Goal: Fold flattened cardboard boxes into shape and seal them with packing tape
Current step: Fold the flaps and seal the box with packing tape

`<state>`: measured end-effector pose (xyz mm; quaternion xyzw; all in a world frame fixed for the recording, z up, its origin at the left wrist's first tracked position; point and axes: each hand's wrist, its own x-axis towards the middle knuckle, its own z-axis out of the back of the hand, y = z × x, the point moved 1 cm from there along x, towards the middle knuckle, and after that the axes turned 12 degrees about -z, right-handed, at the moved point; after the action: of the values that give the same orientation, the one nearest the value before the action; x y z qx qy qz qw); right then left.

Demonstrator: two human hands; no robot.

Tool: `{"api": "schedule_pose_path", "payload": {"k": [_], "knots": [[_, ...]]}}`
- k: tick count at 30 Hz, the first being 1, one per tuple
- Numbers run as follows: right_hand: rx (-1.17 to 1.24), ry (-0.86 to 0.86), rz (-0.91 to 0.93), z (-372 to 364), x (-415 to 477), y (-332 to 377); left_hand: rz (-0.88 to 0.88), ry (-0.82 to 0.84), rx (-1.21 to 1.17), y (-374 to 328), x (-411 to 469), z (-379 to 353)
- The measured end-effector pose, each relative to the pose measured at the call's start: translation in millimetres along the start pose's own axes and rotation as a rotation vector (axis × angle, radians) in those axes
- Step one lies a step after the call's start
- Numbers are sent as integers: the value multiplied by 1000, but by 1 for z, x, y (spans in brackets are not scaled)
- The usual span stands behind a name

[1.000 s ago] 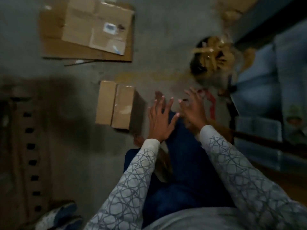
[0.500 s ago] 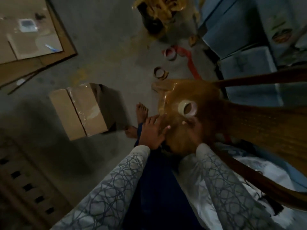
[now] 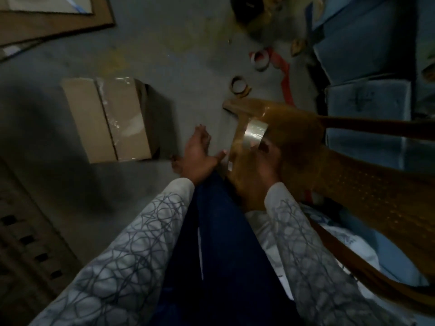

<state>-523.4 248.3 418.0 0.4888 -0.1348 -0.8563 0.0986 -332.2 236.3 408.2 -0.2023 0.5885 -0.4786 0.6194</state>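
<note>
My right hand is grasping the roll of clear packing tape. The fingers curl up around its near edge and the roll is tipped so that its shiny outer band faces me. The picture is blurred here, so I cannot tell how much of the roll rests on the brown plastic chair directly under the grip.

My left hand is released and holds nothing. Its fingers are stretched forward and the thumb is spread out towards the grip, just short of it, above my dark blue trouser leg.

Well to the left of the grip, past the left hand, a folded cardboard box stands on the grey floor. A glossy strip of tape runs along its top seam.

Beyond the grip, a brown tape roll lies on the floor near the chair's far corner. Farther out lies a red-and-white tape roll with a red strip trailing beside it.

To the right of the grip, behind the chair, stand blue cartons. Flattened cardboard sheets lie far off to the upper left.
</note>
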Motion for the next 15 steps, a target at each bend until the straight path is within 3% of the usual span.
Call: {"api": "schedule_pose_path", "payload": {"k": [4,8,12,15], "knots": [[-180,277,303,-33,-61,52,-14,-143,-293,-36,-2,66],[-477,453,561,-95,-97,94,-6,-261,-508,-25,-1,132],[-751,595,852,-171,-87,114,7,-398,-511,30,12,177],[-925,701,959,-236,-47,120,5,-657,-452,94,29,188]]}}
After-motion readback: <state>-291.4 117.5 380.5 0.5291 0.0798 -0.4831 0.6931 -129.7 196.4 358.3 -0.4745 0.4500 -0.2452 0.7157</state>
